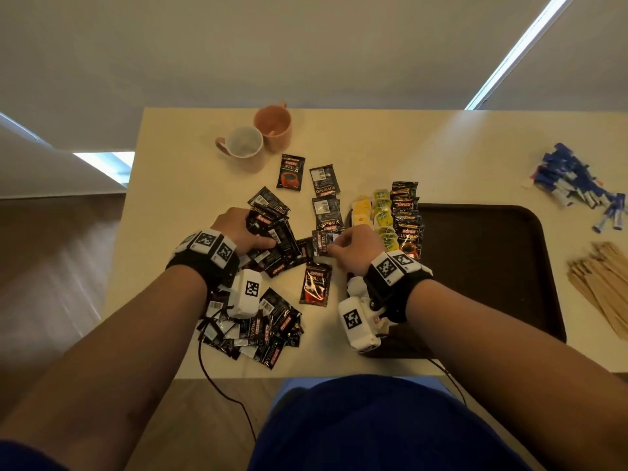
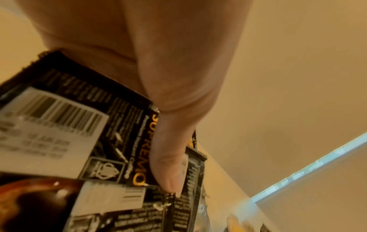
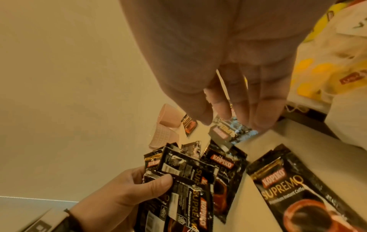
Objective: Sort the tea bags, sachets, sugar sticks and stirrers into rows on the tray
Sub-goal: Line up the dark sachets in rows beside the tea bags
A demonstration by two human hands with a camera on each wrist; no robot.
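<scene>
Cream worktop (image 1: 170,185), brown tray (image 1: 492,266) at right of frame. Left hand (image 1: 238,229) grip clamps a fanned stack of coffee sachets (image 1: 272,232), thumb (image 2: 168,164) pressed on top. Right hand (image 1: 353,248) grip pinches one sachet (image 1: 323,243) at mid-frame, beside the stack. My read: square the stack before adding, labels one way, then lay it by the sachet row (image 1: 406,219) on the tray's left edge. Right fingertip contact blurred in wrist view; tray's near-left corner hidden by the wrist.

Cream table (image 1: 176,171), dark tray (image 1: 492,266), two mugs (image 1: 258,137), coffee sachets (image 1: 290,171), sugar sticks (image 1: 577,185), stirrers (image 1: 605,283)
</scene>
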